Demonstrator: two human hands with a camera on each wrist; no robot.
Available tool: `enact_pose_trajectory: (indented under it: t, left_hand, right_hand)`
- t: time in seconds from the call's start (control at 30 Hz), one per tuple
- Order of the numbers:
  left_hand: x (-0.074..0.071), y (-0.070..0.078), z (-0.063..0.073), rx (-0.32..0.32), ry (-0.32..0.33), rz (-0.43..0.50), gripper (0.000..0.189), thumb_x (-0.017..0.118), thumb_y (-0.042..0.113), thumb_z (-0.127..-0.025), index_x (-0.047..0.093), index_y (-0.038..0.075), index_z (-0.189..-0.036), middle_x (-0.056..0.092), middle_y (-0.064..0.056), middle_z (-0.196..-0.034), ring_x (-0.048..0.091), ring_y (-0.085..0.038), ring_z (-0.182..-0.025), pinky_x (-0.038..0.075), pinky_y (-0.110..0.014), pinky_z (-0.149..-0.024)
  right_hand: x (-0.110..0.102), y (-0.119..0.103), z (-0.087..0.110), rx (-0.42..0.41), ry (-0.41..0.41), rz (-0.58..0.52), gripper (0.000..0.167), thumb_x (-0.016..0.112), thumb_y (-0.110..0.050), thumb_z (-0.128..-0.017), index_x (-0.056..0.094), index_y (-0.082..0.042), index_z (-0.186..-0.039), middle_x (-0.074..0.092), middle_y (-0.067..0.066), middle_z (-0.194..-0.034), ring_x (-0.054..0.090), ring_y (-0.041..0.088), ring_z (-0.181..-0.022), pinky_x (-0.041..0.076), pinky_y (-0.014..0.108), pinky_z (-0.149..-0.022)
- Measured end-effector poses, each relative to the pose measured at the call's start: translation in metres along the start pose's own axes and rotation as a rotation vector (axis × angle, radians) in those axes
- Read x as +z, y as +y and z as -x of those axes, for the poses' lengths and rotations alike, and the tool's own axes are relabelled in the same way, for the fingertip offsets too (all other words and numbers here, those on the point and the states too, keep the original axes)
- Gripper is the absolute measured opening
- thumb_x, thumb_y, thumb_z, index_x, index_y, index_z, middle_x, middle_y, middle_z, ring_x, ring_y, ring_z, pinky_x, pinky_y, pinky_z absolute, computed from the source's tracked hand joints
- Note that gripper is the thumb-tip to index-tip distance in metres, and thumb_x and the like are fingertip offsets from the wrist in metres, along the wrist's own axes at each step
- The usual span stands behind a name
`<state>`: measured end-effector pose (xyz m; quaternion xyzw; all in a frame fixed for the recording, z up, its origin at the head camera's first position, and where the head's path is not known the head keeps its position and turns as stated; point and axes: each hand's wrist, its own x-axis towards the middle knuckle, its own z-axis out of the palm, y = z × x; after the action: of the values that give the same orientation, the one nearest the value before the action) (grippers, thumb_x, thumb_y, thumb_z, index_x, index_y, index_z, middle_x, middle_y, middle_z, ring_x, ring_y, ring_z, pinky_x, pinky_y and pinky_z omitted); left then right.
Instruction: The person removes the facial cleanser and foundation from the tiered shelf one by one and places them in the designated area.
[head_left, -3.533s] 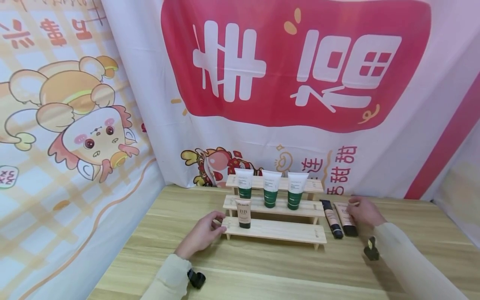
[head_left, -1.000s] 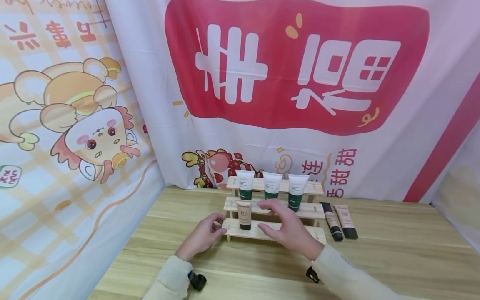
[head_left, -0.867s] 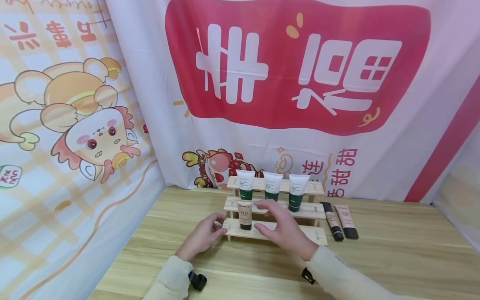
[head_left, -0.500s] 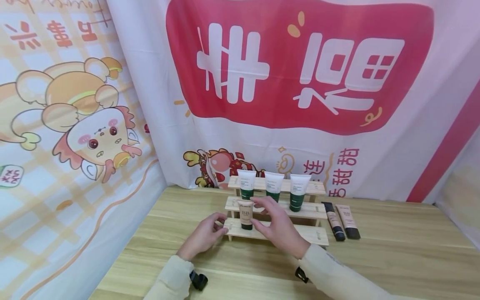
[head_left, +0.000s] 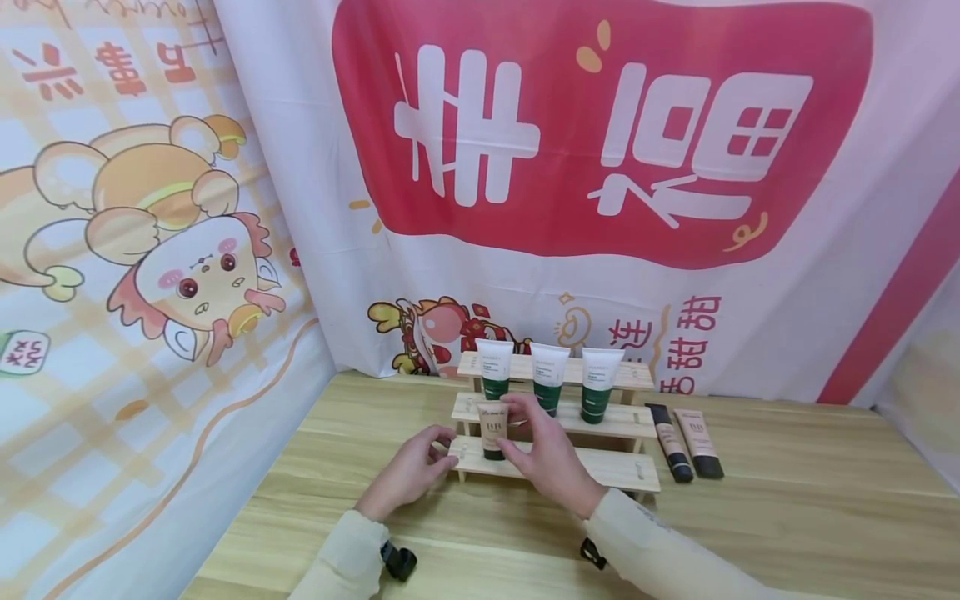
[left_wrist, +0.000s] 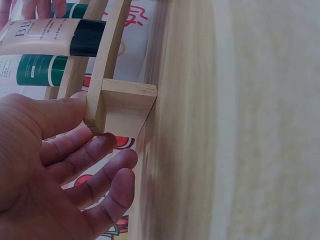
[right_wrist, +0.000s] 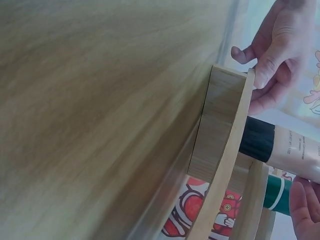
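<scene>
Currently, L hand (head_left: 411,468) pinches btm shelf (head_left: 585,468) at L end; R hand (head_left: 549,457) touches BB tube (head_left: 492,432), can't tell if gripping.

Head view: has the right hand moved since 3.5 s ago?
Yes, left: judged against the wooden stand, the right hand went from the lying pink tube to the upright tube on the stand's lowest shelf.

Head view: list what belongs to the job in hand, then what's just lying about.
In the job, it seems:
standing BB tube, touched by the right hand
wooden stand, held by the left hand
three green-and-white tubes, upright on the same stand
two flat-lying tubes beside it, likely, though untouched

Just there:
red-panelled backdrop
plaid cartoon cloth
</scene>
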<state>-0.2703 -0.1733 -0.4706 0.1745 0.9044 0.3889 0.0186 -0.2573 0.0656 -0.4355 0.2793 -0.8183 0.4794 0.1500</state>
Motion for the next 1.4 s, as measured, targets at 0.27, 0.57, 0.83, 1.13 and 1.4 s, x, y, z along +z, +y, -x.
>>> enact_pose_trajectory:
  t: [0.27, 0.57, 0.83, 1.13, 1.4]
  left_hand:
    - [0.001, 0.002, -0.001, 0.007, -0.005, 0.007, 0.037, 0.064, 0.015, -0.092, 0.052, 0.003, -0.125, 0.058, -0.008, -0.112, 0.059, -0.017, -0.090, 0.051, -0.030, -0.074]
    - [0.005, 0.001, -0.002, -0.002, -0.006, 0.017, 0.037, 0.064, 0.014, -0.092, 0.052, 0.003, -0.125, 0.058, -0.007, -0.111, 0.059, -0.017, -0.090, 0.051, -0.030, -0.074]
    - [0.005, -0.003, -0.002, -0.007, -0.013, 0.009, 0.038, 0.064, 0.016, -0.092, 0.052, 0.004, -0.126, 0.057, -0.006, -0.112, 0.058, -0.016, -0.091, 0.051, -0.030, -0.075]
    - [0.004, -0.006, -0.002, -0.006, -0.003, 0.016, 0.037, 0.063, 0.017, -0.092, 0.052, 0.006, -0.125, 0.058, -0.005, -0.111, 0.058, -0.015, -0.090, 0.050, -0.030, -0.074]
    - [0.003, -0.007, -0.002, -0.015, -0.005, 0.006, 0.037, 0.063, 0.018, -0.092, 0.052, 0.006, -0.126, 0.057, -0.005, -0.112, 0.058, -0.016, -0.091, 0.051, -0.031, -0.076]
  right_hand:
    - [0.003, 0.003, 0.000, 0.012, 0.050, 0.056, 0.051, 0.071, -0.006, -0.084, 0.046, -0.016, -0.127, 0.059, -0.008, -0.107, 0.057, 0.006, -0.091, 0.052, 0.024, -0.076]
    - [0.006, 0.009, 0.001, -0.059, 0.109, 0.049, 0.049, 0.072, -0.003, -0.082, 0.050, -0.013, -0.125, 0.060, -0.008, -0.100, 0.057, 0.006, -0.088, 0.052, 0.028, -0.076]
    - [-0.004, 0.002, 0.013, -0.148, 0.149, 0.018, 0.049, 0.072, -0.002, -0.083, 0.050, -0.010, -0.126, 0.059, -0.007, -0.096, 0.059, 0.009, -0.085, 0.052, 0.029, -0.073]
    - [-0.034, -0.003, 0.027, -0.191, 0.173, 0.013, 0.053, 0.071, 0.001, -0.082, 0.049, -0.012, -0.128, 0.061, -0.003, -0.096, 0.059, 0.012, -0.084, 0.053, 0.035, -0.071]
    - [-0.073, -0.019, 0.042, -0.210, 0.247, 0.077, 0.056, 0.072, 0.015, -0.073, 0.052, 0.000, -0.123, 0.061, 0.006, -0.089, 0.059, 0.019, -0.078, 0.053, 0.037, -0.067]
